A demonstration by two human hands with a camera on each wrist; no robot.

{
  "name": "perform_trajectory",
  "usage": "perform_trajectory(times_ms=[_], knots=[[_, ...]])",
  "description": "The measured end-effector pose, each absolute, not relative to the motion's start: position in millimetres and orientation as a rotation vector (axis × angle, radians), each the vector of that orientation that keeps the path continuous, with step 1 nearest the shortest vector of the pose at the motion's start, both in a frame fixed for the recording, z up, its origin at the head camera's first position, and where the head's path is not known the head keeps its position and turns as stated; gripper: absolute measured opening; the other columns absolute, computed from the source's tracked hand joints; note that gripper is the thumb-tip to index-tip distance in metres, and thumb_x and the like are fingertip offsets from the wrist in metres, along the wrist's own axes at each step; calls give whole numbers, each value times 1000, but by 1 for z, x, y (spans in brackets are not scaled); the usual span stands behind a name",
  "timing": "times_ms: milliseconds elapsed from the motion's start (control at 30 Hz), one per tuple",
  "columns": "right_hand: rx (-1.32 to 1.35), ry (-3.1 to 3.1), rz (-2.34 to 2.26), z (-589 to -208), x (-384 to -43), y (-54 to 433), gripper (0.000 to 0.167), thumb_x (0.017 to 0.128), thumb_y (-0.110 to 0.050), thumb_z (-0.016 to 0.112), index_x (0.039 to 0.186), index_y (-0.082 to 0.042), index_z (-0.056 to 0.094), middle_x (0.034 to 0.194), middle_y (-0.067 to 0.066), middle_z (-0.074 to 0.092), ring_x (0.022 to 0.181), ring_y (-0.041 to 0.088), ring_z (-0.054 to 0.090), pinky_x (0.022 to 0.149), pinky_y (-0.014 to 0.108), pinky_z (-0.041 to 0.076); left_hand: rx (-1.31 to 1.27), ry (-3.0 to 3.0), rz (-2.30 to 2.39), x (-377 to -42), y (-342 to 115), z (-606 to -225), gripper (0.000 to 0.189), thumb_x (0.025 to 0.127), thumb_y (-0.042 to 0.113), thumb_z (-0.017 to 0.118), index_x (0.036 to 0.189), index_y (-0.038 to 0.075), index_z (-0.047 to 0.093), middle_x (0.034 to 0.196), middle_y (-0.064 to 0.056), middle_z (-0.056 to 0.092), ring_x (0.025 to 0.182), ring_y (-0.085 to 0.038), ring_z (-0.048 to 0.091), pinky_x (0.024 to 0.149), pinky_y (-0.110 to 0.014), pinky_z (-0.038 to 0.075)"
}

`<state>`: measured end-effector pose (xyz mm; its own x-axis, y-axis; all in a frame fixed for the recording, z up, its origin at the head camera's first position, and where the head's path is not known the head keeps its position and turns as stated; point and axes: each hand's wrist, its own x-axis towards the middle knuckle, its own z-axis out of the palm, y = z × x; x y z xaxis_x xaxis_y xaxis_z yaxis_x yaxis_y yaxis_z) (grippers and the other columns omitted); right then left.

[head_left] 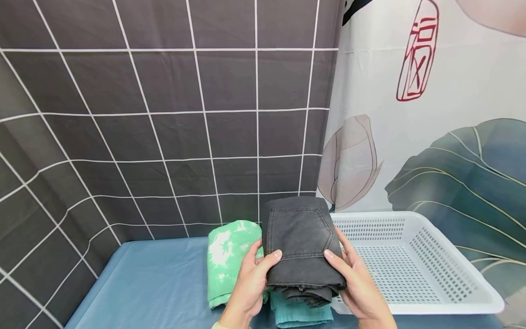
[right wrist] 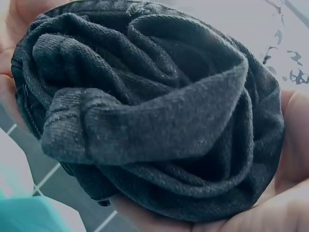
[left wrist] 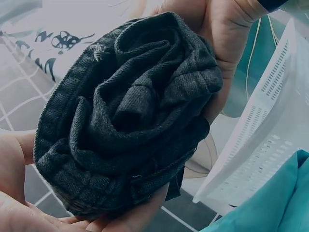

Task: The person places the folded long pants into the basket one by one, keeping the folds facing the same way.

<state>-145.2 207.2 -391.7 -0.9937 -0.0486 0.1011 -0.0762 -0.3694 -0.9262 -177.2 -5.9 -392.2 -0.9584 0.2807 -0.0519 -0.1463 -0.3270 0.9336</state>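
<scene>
Folded dark grey jeans (head_left: 302, 235), a back pocket on the upper face, are held up between both hands. My left hand (head_left: 251, 284) grips their left side, thumb on top near the pocket's lower corner. On the right side my right hand (head_left: 361, 285) holds them the same way, its thumb over the front and fingers behind. Seen from the wrists, the end of the jeans (left wrist: 130, 111) shows rolled layers of denim. Beneath them lies a folded teal cloth (head_left: 302, 313). A green and white tie-dye cloth (head_left: 234, 260), also folded, sits just left of the jeans.
A white perforated plastic basket (head_left: 489, 297) stands at the right, its left part behind the right hand and jeans. Blue fabric (head_left: 156, 274) covers the table. Behind it hangs a dark grid-patterned curtain (head_left: 172, 114), with a white leaf-printed curtain (head_left: 370, 77) at the right.
</scene>
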Motion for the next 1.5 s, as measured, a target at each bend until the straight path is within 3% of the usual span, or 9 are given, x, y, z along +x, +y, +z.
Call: perform_trajectory(times_ms=[133, 300, 467, 600, 800, 967, 1167, 1333, 1500], knots=[[178, -1775, 2559, -393, -143, 215, 77, 104, -8, 50, 163, -20, 3, 151, 7, 37, 118, 22, 62, 90, 38, 56, 194, 1641, 2368, -179, 2, -393, 80, 96, 23, 66, 157, 0, 20, 104, -14, 69, 78, -18, 70, 72, -29, 56], [137, -1813, 2557, -392, -143, 218, 81, 104, -10, 53, 163, -24, -1, 160, 16, 16, 118, 16, 61, 90, 36, 56, 184, 1668, 2354, -179, 9, -395, 79, 95, 23, 67, 156, 0, 23, 102, -15, 67, 76, -18, 69, 71, -29, 55], [72, -1839, 2548, -389, -145, 220, 79, 105, -16, 51, 163, -25, -2, 164, 19, 9, 117, 12, 61, 92, 36, 55, 179, 1675, 2357, -181, 15, -395, 79, 95, 23, 66, 156, -1, 22, 108, -18, 65, 81, -21, 69, 74, -32, 56], [43, -1848, 2531, -389, -147, 225, 77, 107, -19, 49, 163, -23, -4, 163, 21, 8, 115, 13, 62, 90, 36, 56, 208, 1667, 2352, -184, 21, -394, 77, 95, 23, 66, 156, 0, 24, 111, -20, 64, 84, -23, 69, 78, -35, 57], [77, -1860, 2492, -395, -152, 239, 72, 108, -15, 42, 163, -20, -5, 158, 26, 9, 109, 16, 65, 84, 37, 58, 185, 1639, 2307, -189, 30, -392, 71, 94, 24, 68, 153, 7, 32, 109, -16, 66, 81, -21, 69, 73, -32, 56], [45, -1888, 2448, -400, -154, 250, 69, 109, -14, 41, 163, -16, -2, 156, 26, 12, 106, 16, 67, 83, 39, 59, 193, 1607, 2269, -191, 37, -392, 75, 93, 24, 67, 153, 6, 25, 112, -15, 65, 84, -22, 70, 74, -32, 57], [-97, -1917, 2403, -401, -155, 261, 64, 108, -15, 46, 160, -20, 10, 144, 15, 29, 103, 16, 67, 82, 39, 59, 212, 1568, 2254, -192, 48, -391, 78, 94, 21, 64, 152, 2, 17, 118, -16, 63, 90, -23, 70, 78, -35, 57], [-138, -1929, 2375, -403, -154, 271, 59, 107, -15, 48, 156, -24, 16, 145, 11, 28, 103, 12, 66, 83, 37, 59, 204, 1554, 2255, -192, 57, -390, 78, 90, 17, 65, 151, 2, 18, 114, -16, 64, 88, -23, 70, 77, -36, 58], [-123, -1885, 2381, -407, -152, 281, 52, 107, -15, 50, 150, -31, 27, 132, -10, 47, 104, 11, 66, 83, 35, 59, 212, 1531, 2238, -193, 65, -388, 82, 86, 13, 67, 151, 3, 19, 109, -15, 64, 81, -20, 70, 72, -33, 58]])
